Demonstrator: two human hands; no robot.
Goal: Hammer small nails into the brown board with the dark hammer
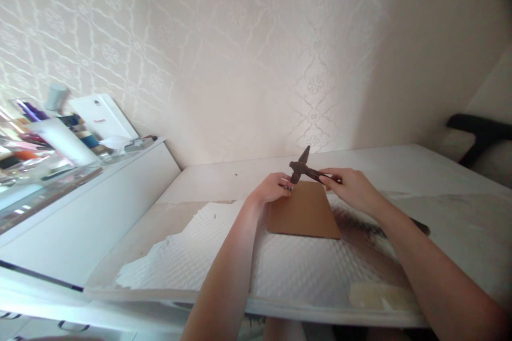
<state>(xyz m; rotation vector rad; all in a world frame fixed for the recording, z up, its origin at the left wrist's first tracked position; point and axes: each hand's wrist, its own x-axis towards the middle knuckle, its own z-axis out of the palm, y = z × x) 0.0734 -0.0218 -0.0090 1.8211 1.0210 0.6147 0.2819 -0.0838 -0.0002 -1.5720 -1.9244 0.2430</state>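
Note:
My right hand (352, 186) is closed around the handle of a dark hammer (304, 166), gripping it close behind the head. The hammer head is over the far left corner of a flat brown board (304, 216), beside my left fingertips. At that corner my left hand (274, 189) is pinched closed. Something small, dark and light, shows by its fingers, too blurred to name. Under the board lies a white quilted sheet (200, 250). A dark rounded end (421, 226) juts out past my right forearm; whether it belongs to the hammer handle I cannot tell.
A white cabinet (100, 208) stands at the left, crowded with pens, a white box (102, 117) and a grey cup (56, 97). The patterned wall (248, 64) rises behind the white table (212, 178). A black chair part (480, 130) is at the right.

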